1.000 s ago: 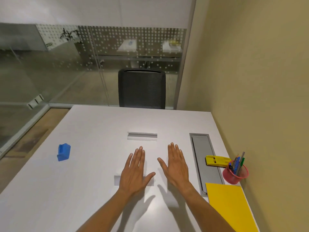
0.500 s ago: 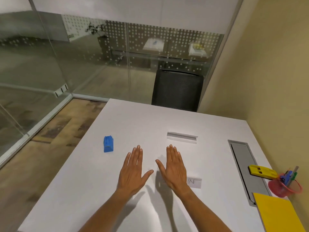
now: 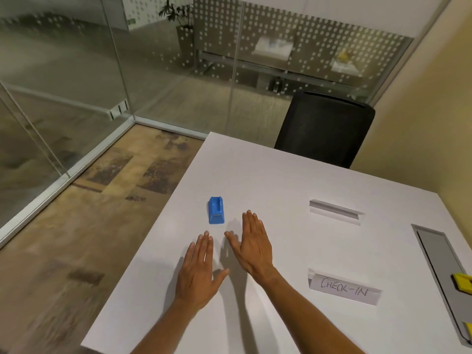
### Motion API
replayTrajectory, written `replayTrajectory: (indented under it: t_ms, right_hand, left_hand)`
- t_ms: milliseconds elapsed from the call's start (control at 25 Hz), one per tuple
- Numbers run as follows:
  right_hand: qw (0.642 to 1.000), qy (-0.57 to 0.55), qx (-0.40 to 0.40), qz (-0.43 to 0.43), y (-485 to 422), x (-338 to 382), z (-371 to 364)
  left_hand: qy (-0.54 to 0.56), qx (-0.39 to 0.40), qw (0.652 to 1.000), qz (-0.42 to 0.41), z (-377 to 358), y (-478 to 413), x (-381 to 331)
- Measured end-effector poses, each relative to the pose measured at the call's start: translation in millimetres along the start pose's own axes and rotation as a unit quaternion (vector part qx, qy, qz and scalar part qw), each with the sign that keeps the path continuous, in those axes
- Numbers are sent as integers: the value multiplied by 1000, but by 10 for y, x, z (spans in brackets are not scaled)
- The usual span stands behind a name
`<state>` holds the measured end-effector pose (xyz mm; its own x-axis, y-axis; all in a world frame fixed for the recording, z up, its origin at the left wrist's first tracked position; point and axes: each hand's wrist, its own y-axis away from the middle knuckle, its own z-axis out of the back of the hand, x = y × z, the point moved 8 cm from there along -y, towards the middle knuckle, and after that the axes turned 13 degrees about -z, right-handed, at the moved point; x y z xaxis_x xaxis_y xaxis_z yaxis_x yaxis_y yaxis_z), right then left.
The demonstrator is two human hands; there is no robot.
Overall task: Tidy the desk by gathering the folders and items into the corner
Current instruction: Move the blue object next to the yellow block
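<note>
While both of my hands hover flat over the white table, neither grip holds anything: my left hand has its fingers straight and together with the thumb splayed right, and my right hand is spread the same way, palm down, thumb pointing left. I cannot tell whether the palms touch the surface; their shadows sit close beneath them. The small blue plastic block with a slot on top lies just beyond my left fingertips and just left of my right ones, apart from both. A folded white paper sign lettered CHECK-IN rests to the right of my right forearm, and a blank folded white card lies further back.

Compared with half a second ago, my view has swung left: the blue block now sits much nearer my hands, the yellow clip-shaped piece on the grey recessed tray is cut by the right edge, and the red pen cup has gone from sight.
</note>
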<state>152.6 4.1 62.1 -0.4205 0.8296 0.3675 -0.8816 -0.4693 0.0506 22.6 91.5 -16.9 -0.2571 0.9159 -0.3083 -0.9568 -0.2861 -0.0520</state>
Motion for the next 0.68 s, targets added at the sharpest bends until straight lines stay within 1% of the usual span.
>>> replayTrajectory:
  t_ms: [80,360,480,560,680]
  right_hand:
    - [1000,-1,13,-6,-112,94,-195]
    - [998,-7,45,-49,-481,296,-783]
    - [997,-20,42,-54,-619,352,-934]
    - [998,-31,23,-57,-729,401,-983]
    - [993,-56,5,-99,-868,437,-1004]
  left_hand:
    - [3,18,1000,11,-148,-25,115]
    - [10,46,999,20,-591,-9,436]
    - [-1,48,999,16,-659,8,469]
    - [-10,37,999,11,-669,10,481]
    - [-17,35,999,14,-674,15,491]
